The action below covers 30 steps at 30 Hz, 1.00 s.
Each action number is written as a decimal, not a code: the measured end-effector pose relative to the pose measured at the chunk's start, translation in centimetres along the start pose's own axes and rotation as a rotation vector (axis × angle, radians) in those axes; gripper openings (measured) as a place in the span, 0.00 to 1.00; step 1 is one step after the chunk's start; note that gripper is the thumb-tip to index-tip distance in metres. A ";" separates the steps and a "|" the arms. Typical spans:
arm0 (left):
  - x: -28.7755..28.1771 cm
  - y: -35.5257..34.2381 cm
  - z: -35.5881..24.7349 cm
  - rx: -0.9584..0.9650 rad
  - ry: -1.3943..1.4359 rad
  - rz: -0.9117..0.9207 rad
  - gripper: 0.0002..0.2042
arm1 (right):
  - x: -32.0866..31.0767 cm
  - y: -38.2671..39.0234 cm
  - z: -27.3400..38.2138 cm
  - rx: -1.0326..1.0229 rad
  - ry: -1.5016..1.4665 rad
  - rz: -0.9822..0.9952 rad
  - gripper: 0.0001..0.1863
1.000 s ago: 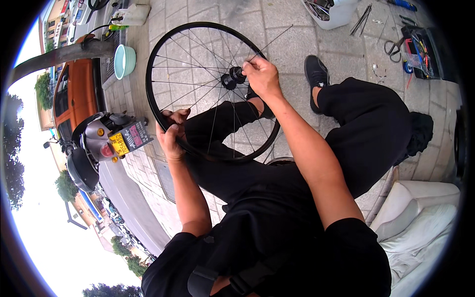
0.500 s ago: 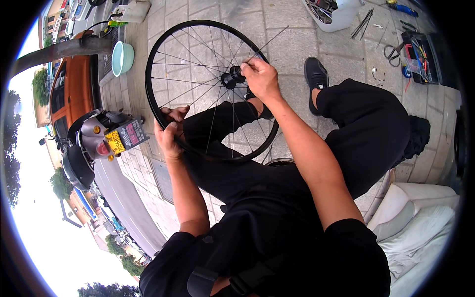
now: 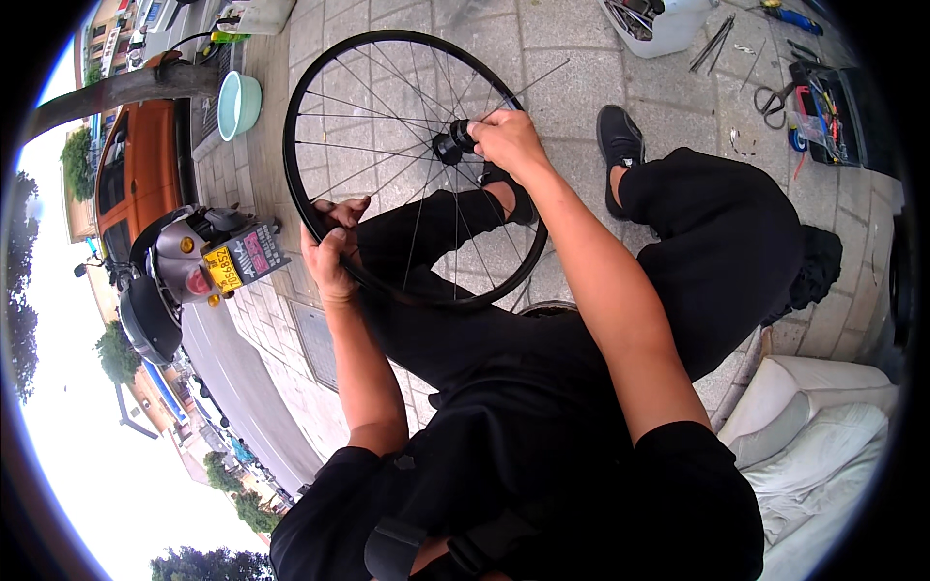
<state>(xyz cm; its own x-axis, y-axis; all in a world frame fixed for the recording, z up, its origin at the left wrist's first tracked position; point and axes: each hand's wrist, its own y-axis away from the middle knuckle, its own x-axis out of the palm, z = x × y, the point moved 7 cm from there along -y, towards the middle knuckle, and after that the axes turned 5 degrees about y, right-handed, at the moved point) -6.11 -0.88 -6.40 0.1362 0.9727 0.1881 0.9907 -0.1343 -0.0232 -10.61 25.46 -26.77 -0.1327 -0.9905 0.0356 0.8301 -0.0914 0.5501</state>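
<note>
A black bicycle wheel with thin spokes leans tilted over my left leg. My left hand is closed around the rim at the wheel's lower left, thumb on the near side. At the black hub, my right hand is closed, fingertips pinched against the hub's right end. One loose-ended spoke runs from beside those fingertips, across the rim, and sticks out beyond it at the upper right. The fingers hide where this spoke meets the hub.
A white plastic container of parts, metal rods, scissors and an open toolbox lie at the far right. A pale green basin and a parked scooter are on the left. A covered seat stands at the near right.
The wheel has shifted slightly up and away, and both hands have moved with it. My right fingers remain pinched at the hub; my left hand keeps its hold on the rim.
</note>
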 end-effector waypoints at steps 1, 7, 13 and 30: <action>0.1 0.0 0.0 -0.003 0.002 0.003 0.22 | 0.2 -0.3 0.0 0.000 0.073 0.004 0.12; 0.0 0.1 0.0 -0.007 -0.002 -0.002 0.22 | 0.6 -0.5 1.0 0.091 -0.018 0.185 0.16; -0.2 0.1 0.2 0.000 -0.004 0.007 0.22 | -3.9 0.3 2.7 -0.059 -0.346 -0.012 0.18; -0.3 0.2 0.1 0.019 -0.013 -0.028 0.21 | -3.8 -1.6 4.4 -0.090 -0.083 -0.052 0.15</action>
<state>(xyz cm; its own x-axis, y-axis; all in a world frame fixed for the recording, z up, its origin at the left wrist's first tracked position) -5.92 -1.19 -6.60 0.1080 0.9785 0.1757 0.9940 -0.1032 -0.0365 -13.79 29.80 -24.12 -0.2185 -0.9725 0.0801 0.8658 -0.1554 0.4757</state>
